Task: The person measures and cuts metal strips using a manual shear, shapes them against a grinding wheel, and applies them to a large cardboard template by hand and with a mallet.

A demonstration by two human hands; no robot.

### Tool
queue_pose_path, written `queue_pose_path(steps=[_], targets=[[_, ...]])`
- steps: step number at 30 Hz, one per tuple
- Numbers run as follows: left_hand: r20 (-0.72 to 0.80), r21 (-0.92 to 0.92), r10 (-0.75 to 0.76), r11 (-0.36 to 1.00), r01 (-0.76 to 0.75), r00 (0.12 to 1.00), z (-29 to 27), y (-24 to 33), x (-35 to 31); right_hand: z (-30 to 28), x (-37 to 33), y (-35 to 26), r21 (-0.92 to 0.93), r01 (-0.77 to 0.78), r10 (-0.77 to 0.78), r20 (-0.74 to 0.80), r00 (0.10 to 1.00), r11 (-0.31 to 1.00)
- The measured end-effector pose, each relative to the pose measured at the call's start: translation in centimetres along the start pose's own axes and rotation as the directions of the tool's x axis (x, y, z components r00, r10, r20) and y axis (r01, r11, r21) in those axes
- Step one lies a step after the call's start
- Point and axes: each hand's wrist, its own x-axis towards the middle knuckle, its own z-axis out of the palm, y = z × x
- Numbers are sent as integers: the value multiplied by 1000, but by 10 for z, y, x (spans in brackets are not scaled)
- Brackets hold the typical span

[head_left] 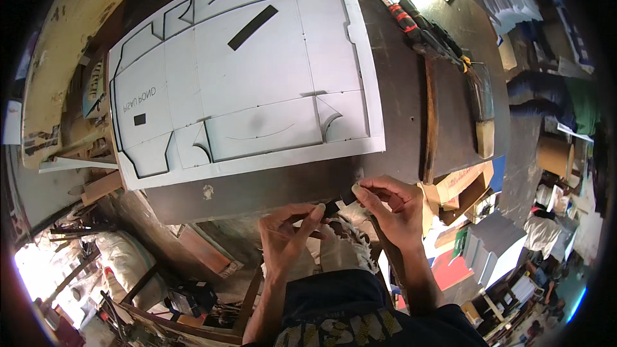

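Note:
My left hand [287,234] and my right hand [395,209] meet just off the near edge of the dark table. The fingers of both are pinched. A small dark strip piece [331,207] shows at my left fingertips, and another dark strip piece [348,195] sticks out of my right fingertips. Whether they are one strip or two I cannot tell. Beyond my hands lies a white board [257,99] with thin black strips standing along drawn lines. On it rest a loose black strip [252,27] and a small black rectangle [139,119].
Right of the board, the dark table [402,115] holds red-and-black-handled tools [405,19], a long wooden stick [429,122] and a wooden-handled tool [483,103]. An open cardboard box [466,186] and a paper stack [495,247] stand at right. Another person [559,99] is farther right.

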Motion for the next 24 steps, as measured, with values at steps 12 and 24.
queue_pose_path(steps=[12,24], targets=[[178,185,-68,982,34,982,-14,10,-9,-3,0,1,-226,191,-150,188,971,955],[190,588,551,599,-544,812,35,-11,3,10,-32,-4,66,-148,148,2,989,987]])
